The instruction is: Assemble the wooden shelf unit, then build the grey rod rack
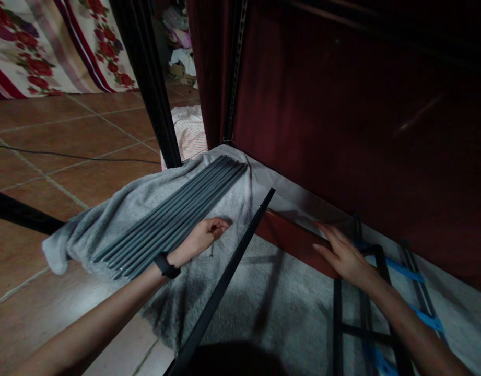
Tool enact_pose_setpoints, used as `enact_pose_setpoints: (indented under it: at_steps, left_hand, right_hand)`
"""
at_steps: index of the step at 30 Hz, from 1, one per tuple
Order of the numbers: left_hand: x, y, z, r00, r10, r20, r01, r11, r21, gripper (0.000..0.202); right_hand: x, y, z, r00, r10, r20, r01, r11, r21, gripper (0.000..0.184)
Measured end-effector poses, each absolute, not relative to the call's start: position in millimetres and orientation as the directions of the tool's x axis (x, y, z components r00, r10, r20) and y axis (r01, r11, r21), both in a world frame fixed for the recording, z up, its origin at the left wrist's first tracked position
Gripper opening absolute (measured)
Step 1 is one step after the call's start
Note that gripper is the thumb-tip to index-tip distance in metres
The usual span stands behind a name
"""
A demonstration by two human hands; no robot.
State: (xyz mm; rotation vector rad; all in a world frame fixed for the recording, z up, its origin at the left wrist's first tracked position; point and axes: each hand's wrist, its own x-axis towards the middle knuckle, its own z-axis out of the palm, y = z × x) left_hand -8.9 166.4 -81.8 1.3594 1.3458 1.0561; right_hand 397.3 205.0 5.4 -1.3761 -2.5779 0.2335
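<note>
My left hand (208,236), with a black band on its wrist, hovers by the right side of several grey rods (177,214) lying side by side. Its fingers are curled; what they hold, if anything, is too small to make out. A long dark metal bar (228,271) slants upward between my two hands, touching neither. My right hand (342,256) is open, thumb and fingers apart, over the end of a reddish-brown board (295,243). Beneath that arm stands a black metal frame (365,334).
A grey blanket (118,209) lies under the rods. Blue plastic pieces (405,269) sit among dark bars at right. A dark upright post (146,78) and a dark red panel (342,115) bound the space. A cable (68,155) crosses the tiled floor.
</note>
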Motion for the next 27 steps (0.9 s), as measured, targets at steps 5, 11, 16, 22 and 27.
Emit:
enact_pose_setpoints:
  at_steps: [5,11,16,22,27]
  left_hand:
    - [-17,143,-99,0.080,0.997,0.015,0.526,-0.055,0.849,0.028]
    - [-22,122,-102,0.142,0.988,0.069,0.775,-0.154,0.613,0.030]
    - [-10,111,-95,0.051,0.998,-0.040,0.904,-0.029,0.426,0.027]
    - [1,108,-93,0.027,0.995,-0.100,0.925,0.013,0.381,0.014]
    - [-8,118,-100,-0.051,0.995,-0.085,0.824,0.090,0.560,0.007]
  right_hand:
    - [400,199,10,-0.543,0.826,0.151,0.802,0.563,-0.197,0.058]
    - [417,178,21,-0.532,0.821,0.206,0.814,0.563,-0.143,0.059]
    - [441,150,26,-0.458,0.846,0.272,0.843,0.511,-0.170,0.056]
    - [462,118,35,-0.366,0.872,0.326,0.862,0.449,-0.236,0.049]
    - [473,94,40,-0.290,0.876,0.385,0.854,0.418,-0.308,0.042]
